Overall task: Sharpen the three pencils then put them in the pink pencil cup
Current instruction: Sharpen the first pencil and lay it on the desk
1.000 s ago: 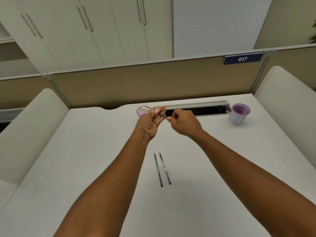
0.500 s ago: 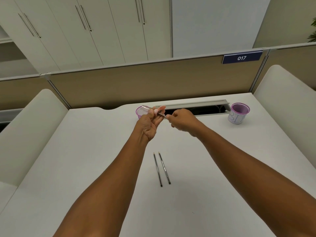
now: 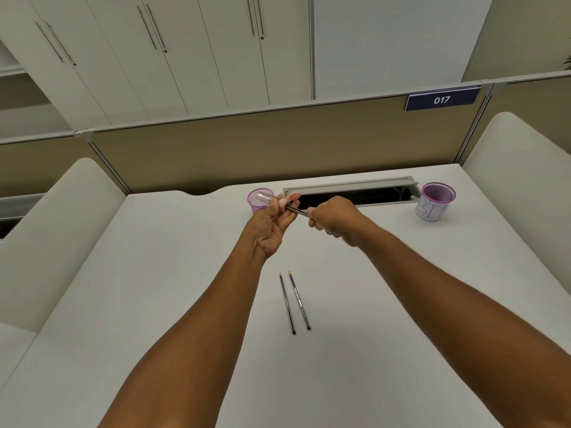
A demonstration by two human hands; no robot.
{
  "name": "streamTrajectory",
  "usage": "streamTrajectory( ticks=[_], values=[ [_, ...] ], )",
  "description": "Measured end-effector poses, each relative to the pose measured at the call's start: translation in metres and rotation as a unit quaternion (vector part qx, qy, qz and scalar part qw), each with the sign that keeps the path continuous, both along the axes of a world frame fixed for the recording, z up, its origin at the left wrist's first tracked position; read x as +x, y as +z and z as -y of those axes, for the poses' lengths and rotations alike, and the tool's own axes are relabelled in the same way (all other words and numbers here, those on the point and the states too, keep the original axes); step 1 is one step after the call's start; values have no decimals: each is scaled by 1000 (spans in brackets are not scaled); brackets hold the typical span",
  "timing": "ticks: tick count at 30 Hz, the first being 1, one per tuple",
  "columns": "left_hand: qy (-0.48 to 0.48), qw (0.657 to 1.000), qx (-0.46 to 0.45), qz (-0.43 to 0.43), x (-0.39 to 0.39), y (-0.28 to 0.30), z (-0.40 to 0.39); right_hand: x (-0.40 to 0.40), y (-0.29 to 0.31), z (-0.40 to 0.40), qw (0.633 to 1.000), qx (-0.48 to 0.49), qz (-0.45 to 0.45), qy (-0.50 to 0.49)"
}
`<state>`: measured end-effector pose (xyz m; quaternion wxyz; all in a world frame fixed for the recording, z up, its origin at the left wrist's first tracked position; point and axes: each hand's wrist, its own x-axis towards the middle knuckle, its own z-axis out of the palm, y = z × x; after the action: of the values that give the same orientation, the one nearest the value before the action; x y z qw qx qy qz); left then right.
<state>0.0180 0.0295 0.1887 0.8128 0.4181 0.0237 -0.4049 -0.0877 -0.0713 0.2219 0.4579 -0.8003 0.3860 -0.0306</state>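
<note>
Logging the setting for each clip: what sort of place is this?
Most likely an open-plan office workstation: a white desk with a cable tray slot, tan partition panels carrying a number plate reading 017, and tall white storage cabinets behind.

Both hands meet over the far middle of the desk (image 3: 154, 304): left hand (image 3: 272, 230) holding the sharpener (image 3: 272, 200), right hand (image 3: 332, 216) just beside it, a pencil (image 3: 296, 210) bridging them. Behind the left hand stands a mesh cup (image 3: 258, 200). Far right, another cup (image 3: 436, 201), beside the cable slot (image 3: 349, 188). Nearer, two pencils (image 3: 294, 302) lie side by side.
</note>
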Motion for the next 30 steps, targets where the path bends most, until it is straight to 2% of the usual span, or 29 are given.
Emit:
streamTrajectory(
  ticks=[1, 3, 6, 9, 13, 15, 17, 19, 20, 22, 24, 26, 30],
  values=[
    [2, 1000, 4, 2, -1, -1, 0, 0, 3, 1, 998, 68, 2, -4],
    [11, 1000, 10, -2, -1, -3, 0, -2, 3, 2, 998, 61, 0, 18],
    [24, 1000, 14, -8, 1, -3, 1, -2, -7, -2, 992, -110, 19, 56],
    [22, 1000, 15, -10, -1, -5, 1, -3, -17, -7, 950, -304, 16, 66],
    [1, 1000, 18, -3, -3, -6, 0, -5, -22, -9, 916, -396, 0, 66],
    [-4, 1000, 19, -1, -2, -4, 0, -2, -20, -10, 943, -330, -18, 47],
    [-8, 1000, 15, 2, -3, -1, 0, 2, -11, -5, 990, -143, -2, 15],
    [-8, 1000, 16, 7, -7, 0, -1, 3, -1, -1, 999, 39, 4, 2],
    [-7, 1000, 17, 10, -7, 0, -1, 2, 1, 0, 998, 60, -2, 13],
    [-4, 1000, 19, 8, -5, -1, 1, 1, -3, 1, 999, 3, -4, 38],
    [9, 1000, 19, 0, -2, -2, 1, -1, -10, 1, 989, -136, -14, 62],
    [24, 1000, 15, -6, 0, -3, 1, -4, -20, -2, 964, -257, -7, 68],
    [25, 1000, 8, -9, -4, -5, -1, -7, -38, -9, 907, -407, 96, 50]
  ],
)
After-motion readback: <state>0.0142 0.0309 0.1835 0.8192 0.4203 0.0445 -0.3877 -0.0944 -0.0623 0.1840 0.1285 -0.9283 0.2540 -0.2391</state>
